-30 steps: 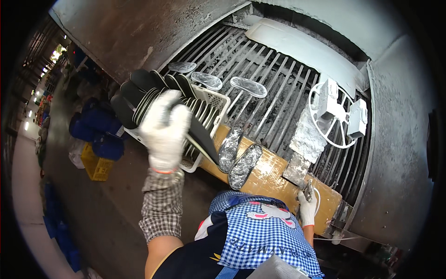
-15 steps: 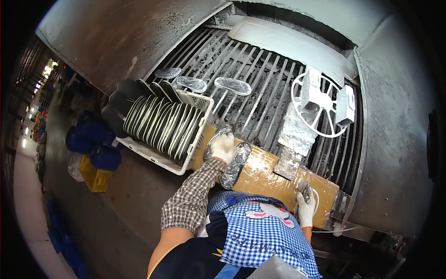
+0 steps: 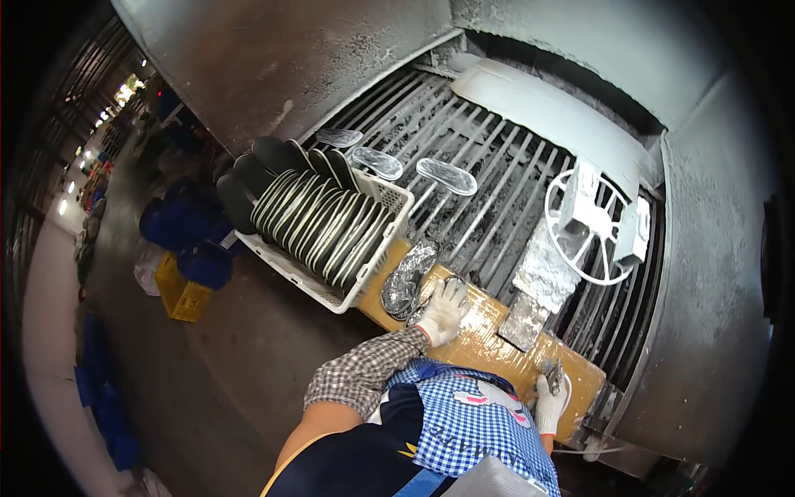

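The two glossy dark sole-shaped pieces lie side by side toward the left end of the tan ledge (image 3: pixel 480 338). The left piece (image 3: pixel 408 282) is uncovered and reaches from the far edge to the near edge; the right piece (image 3: pixel 420 313) is mostly hidden under your gloved left hand (image 3: pixel 445 310). That hand lies over it, fingers toward the far edge; you cannot tell from here whether they grip it. Near the ledge's right end, your gloved right hand (image 3: pixel 549 404) is wrapped around a grey metallic tool (image 3: pixel 553 375), beside a white hose (image 3: pixel 567 398). Against the ledge's left end sits a white basket (image 3: pixel 389 195), packed with upright dark soles (image 3: pixel 321 228). Beyond the far edge, three silvery sole-shaped plates (image 3: pixel 446 176) stand over the left of the barred grate (image 3: pixel 490 217), with a white spoked wheel (image 3: pixel 590 222) at its right.
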Available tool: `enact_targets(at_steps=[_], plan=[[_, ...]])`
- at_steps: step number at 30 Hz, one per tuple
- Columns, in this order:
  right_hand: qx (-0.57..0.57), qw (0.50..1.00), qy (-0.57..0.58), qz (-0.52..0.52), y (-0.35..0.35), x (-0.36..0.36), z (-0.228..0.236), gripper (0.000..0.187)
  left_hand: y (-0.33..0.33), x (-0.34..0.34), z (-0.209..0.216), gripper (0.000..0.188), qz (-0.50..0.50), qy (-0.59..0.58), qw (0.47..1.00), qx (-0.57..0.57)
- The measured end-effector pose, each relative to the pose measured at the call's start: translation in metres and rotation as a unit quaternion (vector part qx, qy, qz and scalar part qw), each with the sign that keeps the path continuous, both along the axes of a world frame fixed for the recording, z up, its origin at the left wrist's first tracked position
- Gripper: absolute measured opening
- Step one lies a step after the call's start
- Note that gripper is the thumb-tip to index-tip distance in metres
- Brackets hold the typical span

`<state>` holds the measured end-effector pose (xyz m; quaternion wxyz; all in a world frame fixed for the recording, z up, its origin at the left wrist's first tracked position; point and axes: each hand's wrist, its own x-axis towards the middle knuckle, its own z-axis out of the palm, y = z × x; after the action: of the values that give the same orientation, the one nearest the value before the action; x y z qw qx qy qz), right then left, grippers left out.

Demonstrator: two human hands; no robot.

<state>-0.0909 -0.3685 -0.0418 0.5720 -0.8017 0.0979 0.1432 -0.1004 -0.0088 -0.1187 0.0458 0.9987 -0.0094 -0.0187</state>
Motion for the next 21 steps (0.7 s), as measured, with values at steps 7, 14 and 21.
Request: enact_targets(at_steps=[7, 14, 21], plan=[[0.006, 0.998, -0.055, -0.024, -0.002, 0.009, 0.003, 0.032, 0.029, 0.012, 0.002, 0.054, 0.131, -0.035, 0.991, -0.001], [0.032, 0.993, -0.089, -0.064, -0.011, 0.002, -0.022, 0.034, 0.139, 0.045, 0.103, 0.055, 0.17, -0.365, 0.911, -0.086], [-0.031, 0.998, -0.028, -0.048, 0.006, -0.01, 0.003, 0.048, 0.316, 0.079, 0.218, 0.089, 0.531, -0.074, 0.843, -0.036]])
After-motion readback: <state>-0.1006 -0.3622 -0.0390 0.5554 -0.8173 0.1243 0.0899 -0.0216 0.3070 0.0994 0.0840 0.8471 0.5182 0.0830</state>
